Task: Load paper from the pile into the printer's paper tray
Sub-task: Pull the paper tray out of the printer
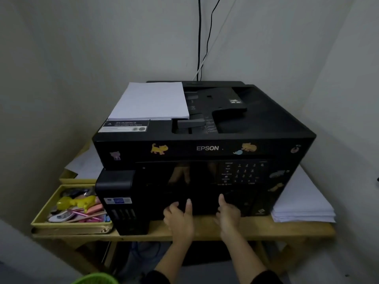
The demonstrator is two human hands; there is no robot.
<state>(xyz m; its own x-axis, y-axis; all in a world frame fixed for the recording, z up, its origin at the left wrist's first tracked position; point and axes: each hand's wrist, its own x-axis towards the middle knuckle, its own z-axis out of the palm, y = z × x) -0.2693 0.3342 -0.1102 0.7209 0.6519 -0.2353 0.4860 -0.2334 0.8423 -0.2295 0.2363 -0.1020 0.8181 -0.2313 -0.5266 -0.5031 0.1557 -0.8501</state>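
**TRAY PULL: AXIS AND REACH**

The Epson printer (205, 148) stands square to me on the wooden table (287, 228), with its front face toward the camera. One paper pile (303, 203) lies on the table just to the right of the printer, touching or nearly touching its side. A second stack of white sheets (149, 101) rests flat on the left half of the lid, with its long axis running front to back.

The paper tray (205, 208) sits at the bottom of the front face. It is too dark for me to make out its outline, and I judge that it is not yet drawn out.

Both hands are on that lower front, side by side and near the centre. The left hand (180, 216) and the right hand (228, 212) each hold the tray front, with the thumb upright on the face and the other fingers curled toward the lower edge. I cannot see the fingertips.

Controlling relation: I expect the tray to travel straight toward me, along the printer's front-to-back axis, so an even pull from both hands should keep it from skewing. The table pile lies to the right of the grip and level with it, nearer the right hand. The lid stack lies above it and to the left, nearer the left hand.
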